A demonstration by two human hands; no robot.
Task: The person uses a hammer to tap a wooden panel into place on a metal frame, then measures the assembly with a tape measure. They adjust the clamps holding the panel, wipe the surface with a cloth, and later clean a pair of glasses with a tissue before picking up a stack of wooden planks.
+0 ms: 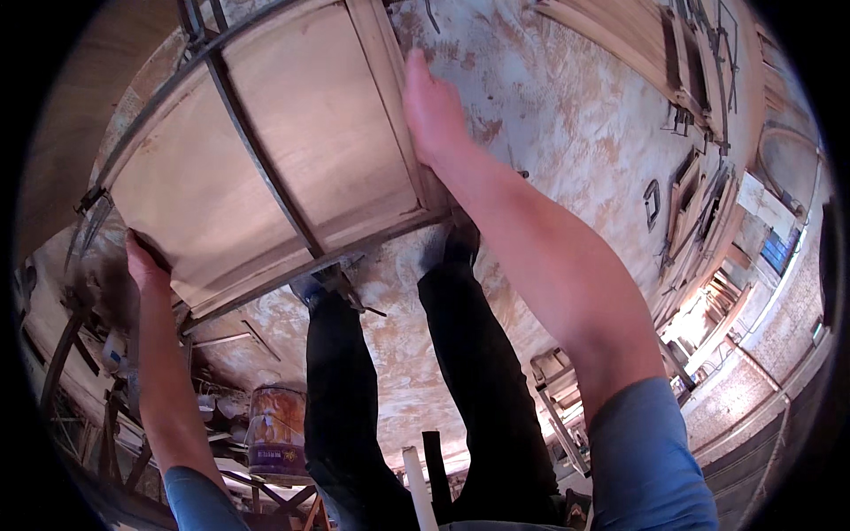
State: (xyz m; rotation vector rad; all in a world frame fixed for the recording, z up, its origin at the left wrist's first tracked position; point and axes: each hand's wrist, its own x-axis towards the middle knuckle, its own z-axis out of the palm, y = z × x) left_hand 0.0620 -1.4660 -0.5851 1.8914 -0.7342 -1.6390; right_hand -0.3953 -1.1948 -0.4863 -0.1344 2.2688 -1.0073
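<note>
"If you start at the left, what comes first?"

"The left hand (149, 267). It is at the short left side of a flat wooden board (305, 146). Most of its fingers are hidden, so I can't tell if it is gripping."

"Which way is the board from that hand?"

"Up and to the right. It fills the space between the two hands. I can't tell if it sits on the floor (567, 115) or is up off it."

"Which way does its long part go?"

"On a slant, from the left hand up toward the right one. A dark metal bar (257, 152) goes over it the short way, near the middle."

"What is below it?"

"The two legs (341, 372) in black pants. One long side of the board faces them."

"And more to the right?"

"The right hand (434, 111), at the other short side. Its thumb points up by the edge. Its fingers are tucked out of sight, so I can't tell if they are gripping."

"Which hand is nearer the board?"

"They look the same. Both are right at its edges, but the right one reaches farther from the legs."

"Anything past that?"

"A small clamp (652, 203) on the floor, well apart from the right hand."
</note>
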